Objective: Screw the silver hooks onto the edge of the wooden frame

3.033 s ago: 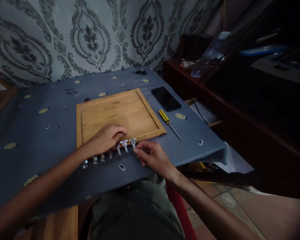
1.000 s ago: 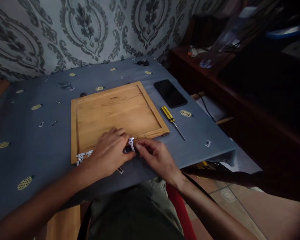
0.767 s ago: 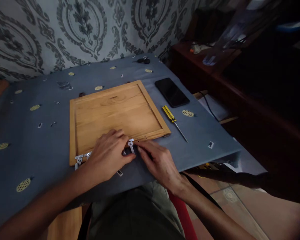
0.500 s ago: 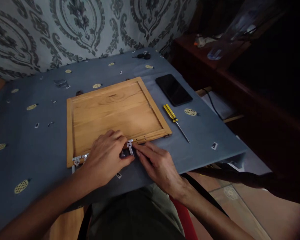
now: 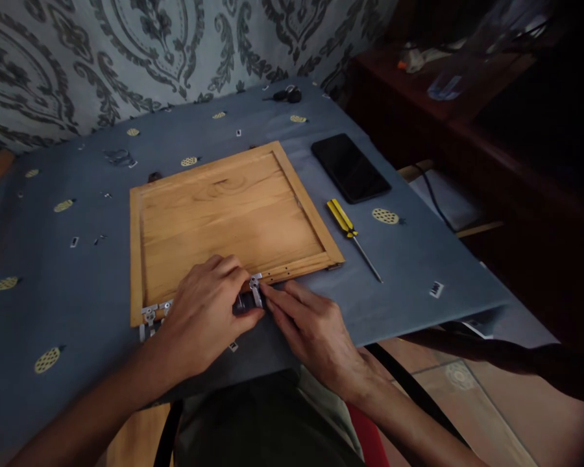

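Observation:
A square wooden panel (image 5: 224, 214) with a raised frame lies on the blue tablecloth (image 5: 68, 285). Along its near edge runs a row of small silver metal brackets (image 5: 150, 316), most of them hidden under my hands. My left hand (image 5: 204, 311) rests curled over the near edge of the panel, fingers bent down onto the brackets. My right hand (image 5: 304, 324) lies beside it, its fingertips pinched on one silver bracket (image 5: 255, 285) at the panel's edge.
A yellow-and-black screwdriver (image 5: 353, 237) lies right of the panel, with a black phone (image 5: 350, 168) beyond it. Keys (image 5: 287, 95) sit at the far edge. Small screws and bits (image 5: 97, 240) are scattered on the left. A dark wooden shelf unit (image 5: 467, 130) stands on the right.
The row of brackets has been pushed up against the panel's near edge. My left hand slid down over them, and my right hand closed in on the rightmost bracket. The view shifted slightly.

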`<state>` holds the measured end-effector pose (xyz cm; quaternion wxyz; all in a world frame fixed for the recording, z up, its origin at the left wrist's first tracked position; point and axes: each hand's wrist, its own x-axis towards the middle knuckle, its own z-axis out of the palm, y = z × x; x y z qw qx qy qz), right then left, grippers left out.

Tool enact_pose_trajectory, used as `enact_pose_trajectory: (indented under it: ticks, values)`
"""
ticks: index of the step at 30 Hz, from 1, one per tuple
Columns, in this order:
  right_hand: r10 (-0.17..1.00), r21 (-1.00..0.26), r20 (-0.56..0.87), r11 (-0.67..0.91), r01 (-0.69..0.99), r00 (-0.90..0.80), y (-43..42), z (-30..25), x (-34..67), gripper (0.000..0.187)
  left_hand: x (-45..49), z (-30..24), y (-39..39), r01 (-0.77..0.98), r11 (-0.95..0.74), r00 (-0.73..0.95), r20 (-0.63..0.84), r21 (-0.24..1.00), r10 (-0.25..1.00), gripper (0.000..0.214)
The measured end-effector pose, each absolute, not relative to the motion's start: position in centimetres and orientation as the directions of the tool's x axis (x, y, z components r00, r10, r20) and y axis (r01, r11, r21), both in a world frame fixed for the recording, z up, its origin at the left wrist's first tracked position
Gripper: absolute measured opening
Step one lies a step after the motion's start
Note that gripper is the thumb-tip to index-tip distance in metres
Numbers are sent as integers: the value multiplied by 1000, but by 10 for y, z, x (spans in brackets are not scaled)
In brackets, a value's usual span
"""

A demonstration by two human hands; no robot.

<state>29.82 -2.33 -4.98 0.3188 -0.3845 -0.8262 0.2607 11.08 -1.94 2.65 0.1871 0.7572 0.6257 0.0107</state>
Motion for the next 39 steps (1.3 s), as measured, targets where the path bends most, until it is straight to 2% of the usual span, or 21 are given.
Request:
enact_pose_trajectory:
  ticks: [6,23,33,35,39]
  values:
    - [798,-636,308,578,511,-518,-24,-49,299,35,109,24,-21,939,-166,222,-162,301,962,18]
    - [810,-664,328,564,491,-486,-26,-49,299,36,107,21,-24,927,-158,222,-160,340,962,18]
    - [775,-467,309,629,622,-551,-26,-47,296,44,108,20,-23,936,-194,245,-147,295,958,20]
    - [768,-430,297,639,638,-568,-26,-47,296,43,105,22,-23,923,-209,271,-161,323,949,19]
    - [757,-395,317,653,647,-571,-26,-47,294,39,87,25,-28,829,-233,339,-125,509,932,27]
